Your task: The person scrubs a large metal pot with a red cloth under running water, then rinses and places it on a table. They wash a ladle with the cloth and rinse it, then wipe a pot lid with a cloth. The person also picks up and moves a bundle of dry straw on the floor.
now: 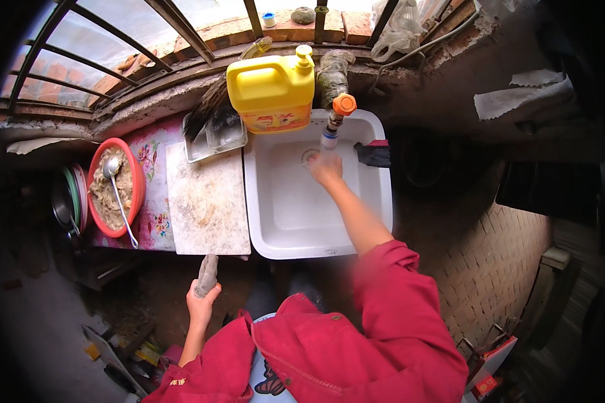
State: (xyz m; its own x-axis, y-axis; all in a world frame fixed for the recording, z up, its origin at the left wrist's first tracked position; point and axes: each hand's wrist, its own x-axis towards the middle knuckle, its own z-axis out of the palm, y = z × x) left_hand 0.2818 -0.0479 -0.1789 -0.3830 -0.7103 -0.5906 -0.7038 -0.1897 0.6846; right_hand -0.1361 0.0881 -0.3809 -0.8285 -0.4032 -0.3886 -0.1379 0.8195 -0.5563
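Note:
My left hand (201,301) grips a long greyish object (208,274), perhaps a folded rag, just below the front edge of a stained white board (209,201). My right hand (327,169) reaches into a white sink (302,216), right below the spout of a tap (329,138) with an orange knob (344,104). Near the drain (308,155) its fingers look curled and blurred, so whether they hold anything is unclear. A dark cloth (374,153) hangs over the sink's right rim.
A yellow detergent jug (272,93) with a pump stands at the sink's back left. Beside it are a plastic tray (217,136) and a brush (209,108). A red bowl (140,176) holds pale mash and a metal spoon (115,181). Window bars (113,38) run behind.

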